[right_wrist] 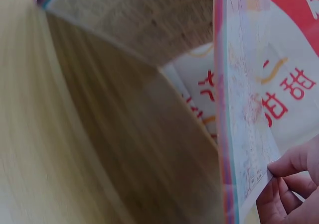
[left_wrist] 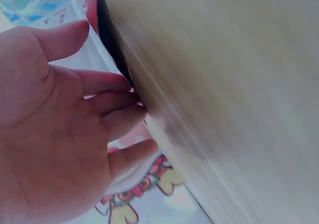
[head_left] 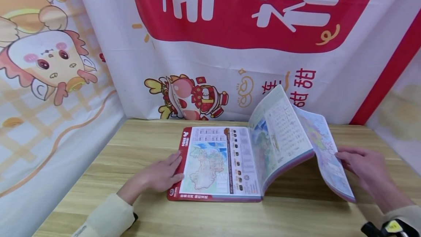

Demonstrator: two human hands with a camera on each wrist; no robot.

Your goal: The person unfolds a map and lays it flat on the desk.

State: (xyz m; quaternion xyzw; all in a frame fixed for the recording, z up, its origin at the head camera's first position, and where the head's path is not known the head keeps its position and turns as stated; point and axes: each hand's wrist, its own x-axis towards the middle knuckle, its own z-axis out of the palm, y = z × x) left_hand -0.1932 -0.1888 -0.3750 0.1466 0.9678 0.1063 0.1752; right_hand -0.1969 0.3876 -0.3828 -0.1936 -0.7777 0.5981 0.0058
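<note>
A map book [head_left: 210,171] lies open on the table, its left side flat and red-bordered with a large printed map. My left hand [head_left: 161,175] touches the book's left red edge with its fingers; in the left wrist view its fingers are loosely extended against that edge. Several raised pages [head_left: 283,131] arch up from the middle of the book. Further right, my right hand [head_left: 365,167] holds a map page [head_left: 322,142] by its outer edge. The right wrist view shows thumb and fingers pinching this page. Where the page joins the book is hidden behind the raised pages.
The wooden table [head_left: 121,149] reaches back to a white cloth [head_left: 227,83] printed with red panels and cartoon figures. Another printed cloth [head_left: 56,127] hangs along the left side. A black strap [head_left: 375,229] with a yellow label is on the right wrist.
</note>
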